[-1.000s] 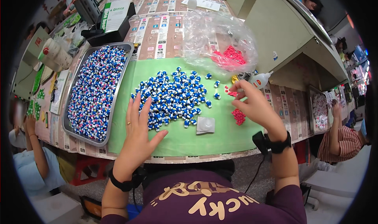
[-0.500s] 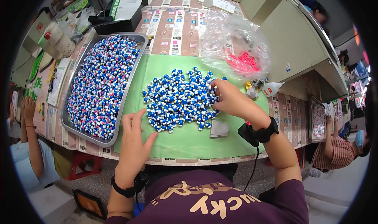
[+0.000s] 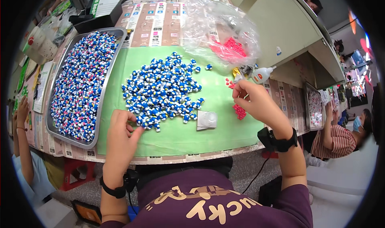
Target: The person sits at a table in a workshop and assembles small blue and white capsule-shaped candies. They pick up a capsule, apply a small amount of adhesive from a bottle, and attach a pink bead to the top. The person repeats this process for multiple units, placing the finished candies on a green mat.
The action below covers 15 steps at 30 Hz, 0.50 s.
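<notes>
A heap of small blue-and-white pieces (image 3: 162,89) lies on the green mat (image 3: 172,142). My left hand (image 3: 121,134) rests at the heap's near left edge, thumb and fingers apart around a few pieces. My right hand (image 3: 256,99) is to the right of the heap, thumb and index finger drawn together; what they hold, if anything, is too small to make out. Loose red bits (image 3: 229,83) lie by its fingertips, and a small red cluster (image 3: 239,112) lies just below them. A white paper square (image 3: 203,122) with a clear round thing (image 3: 211,116) on it sits between my hands.
A metal tray (image 3: 97,138) full of similar pieces stands on the left. Farther back lie a clear plastic bag (image 3: 196,25) with red pieces and a white squeeze bottle (image 3: 262,73). A cabinet (image 3: 280,31) borders the right. Other people sit on both sides.
My right hand has left the heap's right edge and moved right to the red bits. My left hand has closed in on the heap's edge. The view has shifted, and the red cluster is now visible.
</notes>
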Each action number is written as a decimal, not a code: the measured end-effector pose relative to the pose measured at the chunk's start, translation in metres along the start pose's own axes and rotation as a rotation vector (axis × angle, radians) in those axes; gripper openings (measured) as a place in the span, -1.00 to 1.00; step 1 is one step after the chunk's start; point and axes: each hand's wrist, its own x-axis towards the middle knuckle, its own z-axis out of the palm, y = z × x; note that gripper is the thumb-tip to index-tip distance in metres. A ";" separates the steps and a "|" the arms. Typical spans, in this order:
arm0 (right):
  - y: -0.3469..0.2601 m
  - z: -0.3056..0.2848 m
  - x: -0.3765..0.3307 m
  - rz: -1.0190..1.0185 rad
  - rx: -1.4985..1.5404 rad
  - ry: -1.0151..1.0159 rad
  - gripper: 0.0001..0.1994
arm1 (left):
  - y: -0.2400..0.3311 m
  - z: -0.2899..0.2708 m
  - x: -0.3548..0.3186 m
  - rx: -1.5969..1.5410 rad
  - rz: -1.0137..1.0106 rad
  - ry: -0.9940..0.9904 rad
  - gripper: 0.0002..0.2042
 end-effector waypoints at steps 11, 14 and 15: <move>0.018 0.029 -0.012 -0.159 -0.249 0.073 -0.89 | -0.003 -0.005 0.003 -0.109 0.042 0.012 -0.76; 0.016 0.028 -0.010 -0.118 -0.209 0.018 -0.89 | -0.001 -0.007 0.003 -0.124 0.039 -0.003 -0.79; 0.013 0.029 -0.010 -0.102 -0.200 0.005 -0.89 | -0.001 -0.008 0.002 -0.130 0.029 -0.008 -0.79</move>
